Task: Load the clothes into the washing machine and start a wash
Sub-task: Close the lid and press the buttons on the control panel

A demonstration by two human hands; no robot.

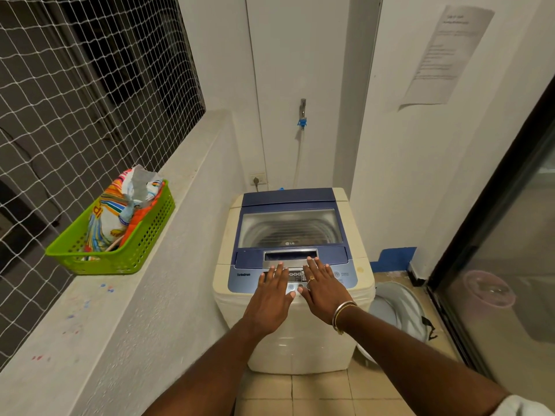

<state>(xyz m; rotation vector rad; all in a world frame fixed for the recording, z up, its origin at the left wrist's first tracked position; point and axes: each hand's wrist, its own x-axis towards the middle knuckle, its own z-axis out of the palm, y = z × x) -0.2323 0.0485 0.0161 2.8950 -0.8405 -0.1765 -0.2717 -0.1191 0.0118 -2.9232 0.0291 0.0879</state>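
We see washing machine (292,265) at centre, lid (290,228) shut, dark laundry dimly visible through window. Left hand (271,291) flat, fingers spread, on control panel (295,276). Right hand (322,288) likewise spread flat, just beside it at 3 o'clock. Green basket (120,232) on ledge at 9 o'clock.

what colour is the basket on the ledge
Bright green basket, seen clearly in the head view, its only view.
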